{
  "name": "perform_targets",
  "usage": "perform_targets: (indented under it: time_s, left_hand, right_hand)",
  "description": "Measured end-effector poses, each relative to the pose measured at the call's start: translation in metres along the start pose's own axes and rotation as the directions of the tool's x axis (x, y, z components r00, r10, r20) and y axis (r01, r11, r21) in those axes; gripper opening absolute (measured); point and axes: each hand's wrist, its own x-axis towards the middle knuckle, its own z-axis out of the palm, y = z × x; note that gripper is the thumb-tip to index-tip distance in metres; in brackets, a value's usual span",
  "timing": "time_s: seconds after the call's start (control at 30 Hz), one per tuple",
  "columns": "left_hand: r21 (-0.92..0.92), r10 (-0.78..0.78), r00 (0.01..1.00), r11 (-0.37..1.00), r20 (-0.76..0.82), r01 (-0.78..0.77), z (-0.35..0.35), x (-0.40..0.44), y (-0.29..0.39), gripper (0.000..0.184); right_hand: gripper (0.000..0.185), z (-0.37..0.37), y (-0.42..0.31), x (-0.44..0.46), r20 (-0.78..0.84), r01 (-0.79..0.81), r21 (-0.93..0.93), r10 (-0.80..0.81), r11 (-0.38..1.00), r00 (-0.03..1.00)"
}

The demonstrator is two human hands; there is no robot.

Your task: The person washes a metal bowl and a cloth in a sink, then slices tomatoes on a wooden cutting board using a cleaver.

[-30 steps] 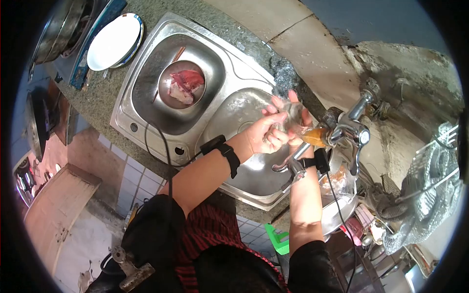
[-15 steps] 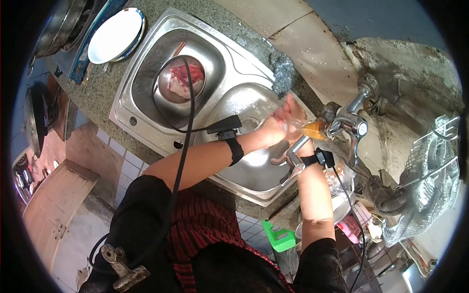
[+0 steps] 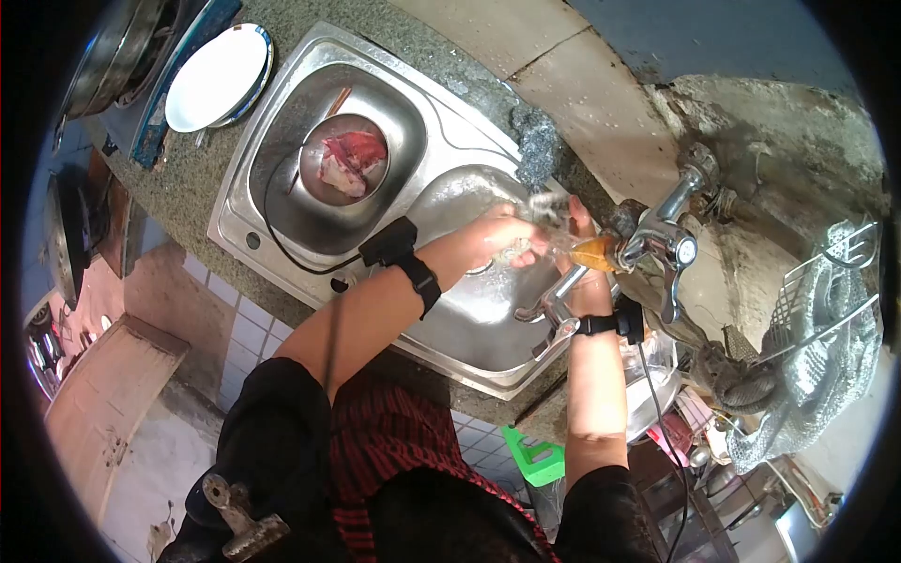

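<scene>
My left hand is over the right sink basin, its fingers loosely bent and apart. Beside it, my right hand reaches up under the tap, fingers stretched out and partly covered by the spout. Water splashes between the two hands from an orange-brown nozzle. A blurred greyish patch shows at the fingertips; whether it is only splashing water is unclear. I see nothing certain in either hand. In the left basin, a round metal bowl holds a piece of raw meat.
A grey scouring pad lies on the ledge behind the right basin. Stacked white plates stand on the counter at left. A wire rack hangs at right. Below the counter is a green plastic thing. Cables hang from both wrists.
My left hand has drawn back slightly left, its fingers now bent and further from the right hand. The right hand has shifted a little lower. The dark cable no longer crosses over the bowl.
</scene>
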Motion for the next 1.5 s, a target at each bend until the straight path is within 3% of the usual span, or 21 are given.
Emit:
perform_targets:
  time_s: [0.07,0.13,0.2,0.23,0.4,0.47,0.57,0.63,0.7,0.73,0.8,0.83,0.87,0.93,1.0,1.07,1.1,1.23,1.33,1.4,1.5]
  left_hand:
    - [-0.617,-0.080,0.856,0.660,0.510,0.430,-0.002,-0.006,0.002,0.031]
    - [-0.678,-0.159,0.859,0.552,0.486,0.485,0.005,-0.007,-0.004,0.035]
    - [-0.743,0.000,0.760,0.208,0.650,0.636,0.003,-0.002,-0.017,0.033]
    - [-0.758,-0.110,0.798,0.258,0.593,0.599,0.005,-0.009,-0.008,0.029]
    - [-0.513,-0.050,0.714,0.661,0.699,0.548,0.008,-0.015,-0.006,0.026]
    - [-0.326,-0.271,0.784,0.797,0.559,0.508,0.015,-0.015,-0.005,0.025]
    - [-0.206,-0.272,0.919,0.919,0.287,0.336,0.022,-0.009,-0.019,0.024]
    - [-0.096,-0.219,0.968,0.968,0.126,0.232,0.026,0.006,-0.042,0.024]
    - [0.456,0.239,0.939,0.884,-0.249,-0.104,0.033,0.034,-0.079,0.030]
    - [0.463,0.251,0.936,0.879,-0.247,-0.113,0.032,0.025,-0.064,0.030]
    - [0.654,0.280,0.889,0.756,-0.363,0.028,0.033,-0.007,-0.030,0.038]
    - [0.707,0.407,0.857,0.704,-0.316,-0.073,0.029,-0.007,-0.033,0.037]
    - [0.712,0.409,0.858,0.698,-0.311,-0.076,0.020,-0.011,-0.026,0.037]
    - [0.135,0.024,0.987,0.990,0.158,-0.046,0.006,-0.022,-0.010,0.035]
    - [0.007,-0.131,0.962,0.991,0.240,0.133,0.011,-0.033,0.003,0.027]
    - [-0.519,-0.064,0.707,0.633,0.704,0.574,0.008,-0.028,-0.003,0.027]
    - [-0.601,0.013,0.671,0.456,0.741,0.656,0.007,-0.020,-0.010,0.024]
    - [-0.709,0.030,0.717,0.189,0.696,0.680,0.002,-0.019,-0.013,0.021]
    - [-0.573,0.025,0.677,0.555,0.736,0.603,0.009,-0.026,-0.022,0.020]
    - [-0.469,-0.107,0.711,0.683,0.695,0.560,0.013,-0.029,-0.017,0.017]
    - [-0.150,-0.281,0.926,0.934,0.253,0.325,0.022,-0.029,-0.022,0.011]
  right_hand:
    - [0.060,0.006,-0.010,0.005,0.281,-0.261,0.019,0.246,0.965,0.928]
    - [0.060,0.019,0.007,0.006,0.226,0.019,0.088,-0.038,0.996,0.973]
    - [0.065,0.034,0.020,0.010,0.192,0.208,0.131,-0.231,0.969,0.954]
    - [0.061,0.031,0.023,0.014,0.347,0.383,-0.005,-0.358,0.924,0.867]
    - [0.030,0.037,0.019,0.004,-0.210,0.133,-0.100,-0.151,0.986,0.966]
    - [0.037,0.054,0.012,0.005,-0.288,0.041,-0.116,-0.073,0.992,0.955]
    - [0.038,0.055,0.008,0.007,-0.311,-0.058,-0.288,-0.036,0.956,0.950]
    - [0.038,0.045,0.022,0.017,-0.386,0.004,-0.478,-0.214,0.878,0.897]
    - [0.038,0.050,0.028,0.017,-0.465,-0.021,-0.668,-0.396,0.743,0.792]
    - [0.038,0.044,0.032,0.016,-0.457,-0.009,-0.673,-0.406,0.740,0.792]
    - [0.036,0.024,0.044,0.009,-0.234,0.193,-0.791,-0.579,0.580,0.781]
    - [0.037,0.017,0.044,0.004,-0.143,0.262,-0.804,-0.601,0.533,0.786]
    - [0.037,0.033,0.031,-0.003,-0.144,0.266,-0.803,-0.606,0.534,0.782]
    - [0.043,0.055,0.004,-0.020,-0.078,0.061,-0.096,-0.069,0.994,0.995]
    - [0.050,0.003,0.008,0.003,0.007,0.014,-0.064,-0.013,0.998,1.000]
    - [0.052,0.024,0.015,0.005,0.117,0.092,0.058,-0.098,0.994,0.988]
    - [0.053,0.036,0.017,0.004,0.153,0.096,0.132,-0.115,0.987,0.982]
    - [0.029,0.031,0.034,0.003,-0.017,0.172,0.233,-0.173,0.957,0.985]
    - [0.030,0.073,0.022,-0.019,-0.021,0.072,0.155,-0.069,0.985,0.997]
    - [0.033,0.093,0.015,-0.033,-0.237,-0.057,0.136,0.088,0.989,0.968]
    - [0.033,0.100,0.020,-0.016,-0.504,-0.024,-0.254,-0.111,0.967,0.856]
